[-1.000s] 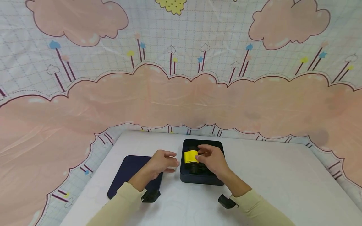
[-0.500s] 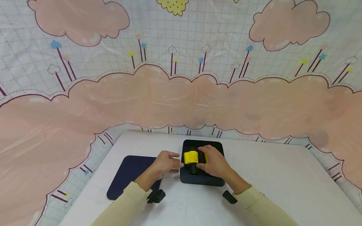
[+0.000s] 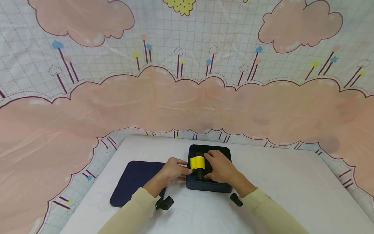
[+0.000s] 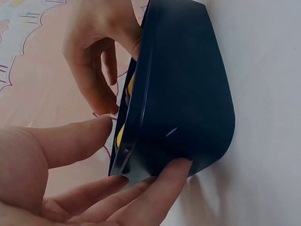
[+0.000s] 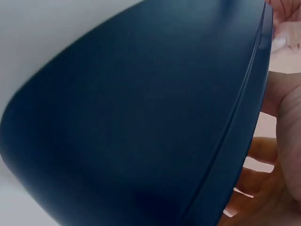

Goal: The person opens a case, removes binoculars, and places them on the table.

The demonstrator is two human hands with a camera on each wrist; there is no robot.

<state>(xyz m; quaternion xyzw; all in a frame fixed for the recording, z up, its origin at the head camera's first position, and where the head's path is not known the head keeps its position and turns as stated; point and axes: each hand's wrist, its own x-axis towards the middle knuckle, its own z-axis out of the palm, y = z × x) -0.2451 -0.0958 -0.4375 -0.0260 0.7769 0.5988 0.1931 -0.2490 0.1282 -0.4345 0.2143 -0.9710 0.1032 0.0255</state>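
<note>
Black-and-yellow binoculars point(image 3: 197, 163) lie in a dark navy box point(image 3: 208, 186) with rounded corners. My right hand point(image 3: 224, 169) reaches into the box from the right and grips the right half of the binoculars, which it mostly covers. At the box's left side is my left hand point(image 3: 173, 169). In the left wrist view its fingertips touch the outer wall of the box point(image 4: 188, 84), while the thumb reaches fairly straight toward the rim. Only slivers of yellow show past the rim there. The box wall point(image 5: 141, 103) fills most of the right wrist view and hides the binoculars.
A flat navy lid point(image 3: 135, 182) lies on the white table point(image 3: 277, 182) left of the box, partly beneath my left forearm. Behind the table hangs a patterned cloth point(image 3: 181, 104) with pink clouds. Black wrist devices point(image 3: 236, 199) sit near both cuffs.
My left hand has moved right until it meets the box's left side. My right hand has settled lower over the right half of the binoculars. Box and lid stay in place.
</note>
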